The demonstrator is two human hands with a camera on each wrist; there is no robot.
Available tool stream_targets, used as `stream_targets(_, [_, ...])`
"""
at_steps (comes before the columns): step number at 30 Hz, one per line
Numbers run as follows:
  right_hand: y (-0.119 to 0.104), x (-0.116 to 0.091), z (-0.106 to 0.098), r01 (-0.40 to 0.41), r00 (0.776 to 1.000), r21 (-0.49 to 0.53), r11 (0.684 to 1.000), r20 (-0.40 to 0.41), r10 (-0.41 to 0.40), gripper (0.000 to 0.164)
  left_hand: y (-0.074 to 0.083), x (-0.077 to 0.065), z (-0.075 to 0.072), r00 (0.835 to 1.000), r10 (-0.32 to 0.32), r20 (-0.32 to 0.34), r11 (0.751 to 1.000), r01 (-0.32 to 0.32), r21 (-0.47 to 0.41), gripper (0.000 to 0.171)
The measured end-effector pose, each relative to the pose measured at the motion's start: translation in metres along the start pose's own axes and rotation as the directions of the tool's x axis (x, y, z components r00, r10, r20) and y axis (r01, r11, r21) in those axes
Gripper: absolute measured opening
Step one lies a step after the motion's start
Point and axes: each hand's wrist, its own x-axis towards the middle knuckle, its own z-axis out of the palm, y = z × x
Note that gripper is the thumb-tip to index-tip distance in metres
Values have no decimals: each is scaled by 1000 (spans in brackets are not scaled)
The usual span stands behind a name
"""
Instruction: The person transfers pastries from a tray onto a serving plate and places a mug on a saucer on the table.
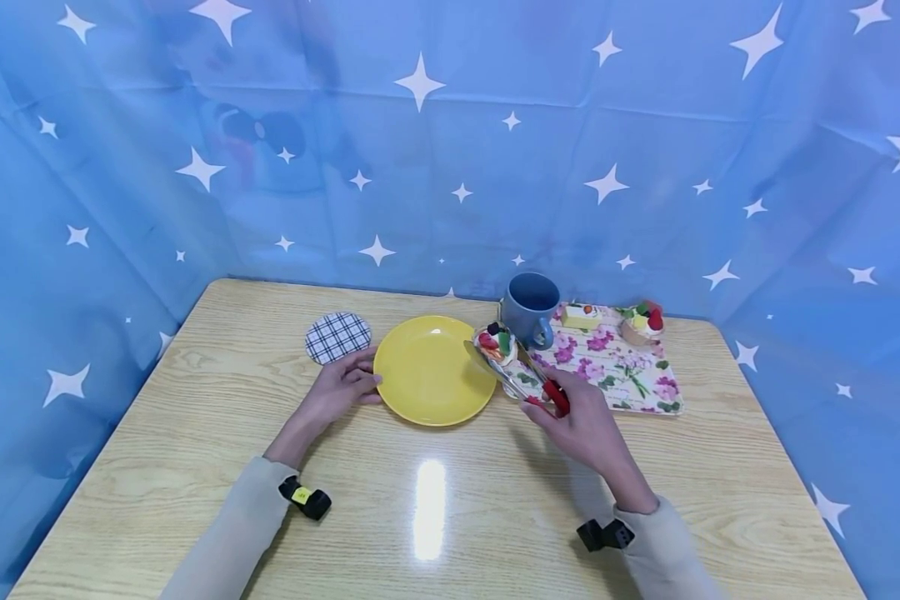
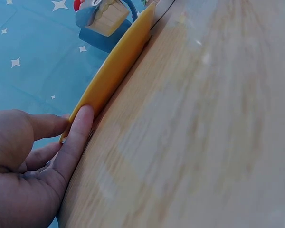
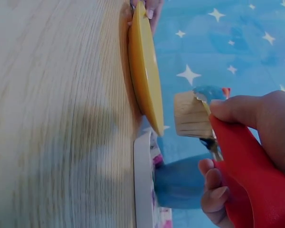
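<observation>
A yellow plate (image 1: 431,375) lies on the table, and my left hand (image 1: 341,385) pinches its left rim between thumb and fingers. The left wrist view shows digits on both sides of the plate edge (image 2: 115,71). My right hand (image 1: 583,423) grips tongs with red handles (image 3: 249,166). Between the tongs' metal ends is a small fruit-topped cupcake (image 1: 497,343), held up off the table near the plate's right rim. In the right wrist view the cupcake's pale base (image 3: 191,114) hangs apart from the plate.
A floral tray (image 1: 637,385) stands right of the plate, carrying a blue-grey mug (image 1: 531,312), a small yellow cake (image 1: 581,317) and another fruit-topped cupcake (image 1: 641,325). Left of the plate lies a checked round coaster (image 1: 337,335). A blue starry curtain (image 1: 450,150) hangs behind the table.
</observation>
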Motion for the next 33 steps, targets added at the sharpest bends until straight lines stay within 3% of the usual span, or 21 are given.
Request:
stream_targets(20, [-12,15,10,42,999,31,999,14,-42,63,0,-1,0,1000,1,2,1000,-1,4,58])
stream_targets(33, [-22,23,20,26,999,40,999,27,-27,58,-1,-1,-1,1000,6,7,1000,-6,13,59])
